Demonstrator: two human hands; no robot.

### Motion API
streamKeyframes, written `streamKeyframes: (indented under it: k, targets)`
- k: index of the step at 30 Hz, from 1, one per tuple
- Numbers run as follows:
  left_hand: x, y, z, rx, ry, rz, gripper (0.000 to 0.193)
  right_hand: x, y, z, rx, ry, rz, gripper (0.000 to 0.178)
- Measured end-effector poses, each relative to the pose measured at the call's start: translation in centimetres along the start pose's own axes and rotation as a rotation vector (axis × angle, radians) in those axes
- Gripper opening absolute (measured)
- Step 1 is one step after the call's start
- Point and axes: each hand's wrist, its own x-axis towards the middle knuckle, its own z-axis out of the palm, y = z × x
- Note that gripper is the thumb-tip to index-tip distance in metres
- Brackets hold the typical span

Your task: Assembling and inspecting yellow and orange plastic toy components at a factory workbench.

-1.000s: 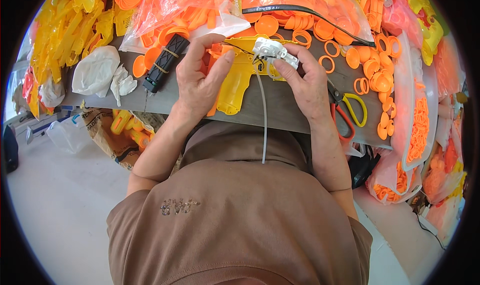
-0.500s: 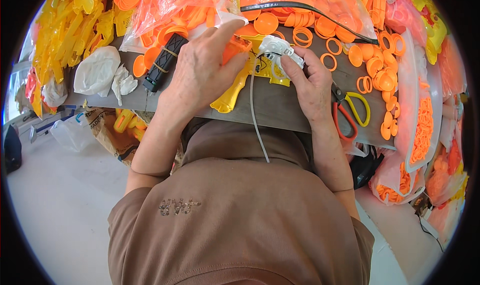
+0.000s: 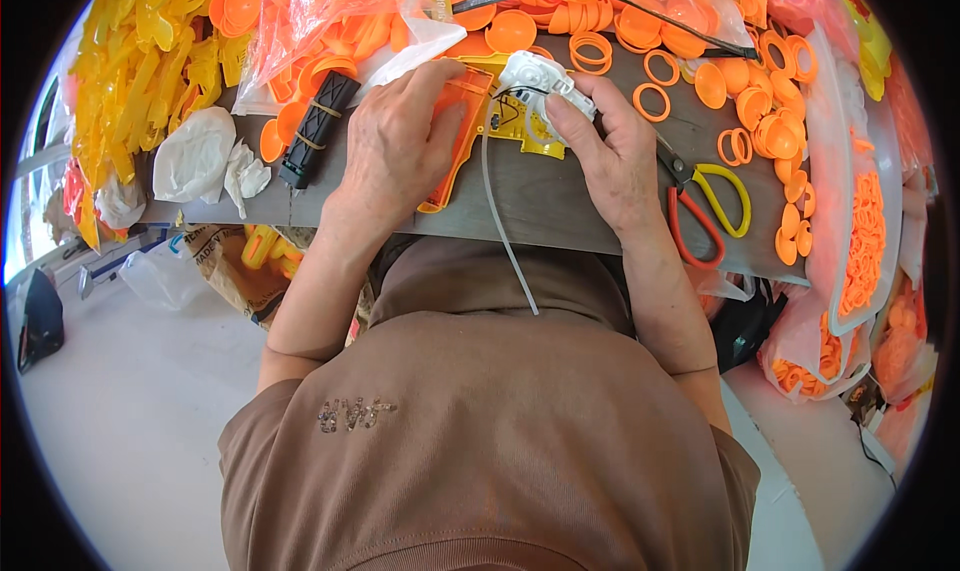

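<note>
A yellow plastic housing (image 3: 515, 121) lies on the grey worktable (image 3: 560, 216), with an orange shell piece (image 3: 462, 121) laid against its left side. My left hand (image 3: 395, 146) presses down flat on the orange piece. My right hand (image 3: 610, 156) pinches a small white plastic part (image 3: 535, 79) onto the top of the yellow housing. A thin white tube (image 3: 503, 233) runs from the housing down over the table's near edge.
Scissors with one red and one yellow handle (image 3: 705, 206) lie right of my right hand. Orange rings and caps (image 3: 750, 106) are scattered at right, bags of orange parts (image 3: 330, 21) behind. A black ribbed grip (image 3: 318, 129) and crumpled white bags (image 3: 200, 156) lie left.
My left hand lifted and reached forward, then came down flat on the orange piece over the yellow housing. My right hand stayed on the white part.
</note>
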Motion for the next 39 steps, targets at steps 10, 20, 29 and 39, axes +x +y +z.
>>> streamKeyframes:
  k: [10,20,29,39]
  targets:
    - [-1.1,-0.2,1.7,0.1,0.171,0.134,0.028,0.3,-0.8,-0.3,0.027,-0.007,0.039,0.03]
    - [0.3,0.8,0.7,-0.149,0.286,0.153,0.024,2.2,-2.1,-1.4,0.213,-0.185,0.127,0.024]
    - [1.1,-0.3,0.8,-0.19,0.217,0.212,0.015,3.2,-3.0,-0.1,0.1,-0.262,0.071,0.027]
    - [0.3,0.8,1.1,-0.012,0.254,0.444,0.017,2.7,-3.1,1.4,0.105,-0.071,0.08,0.037]
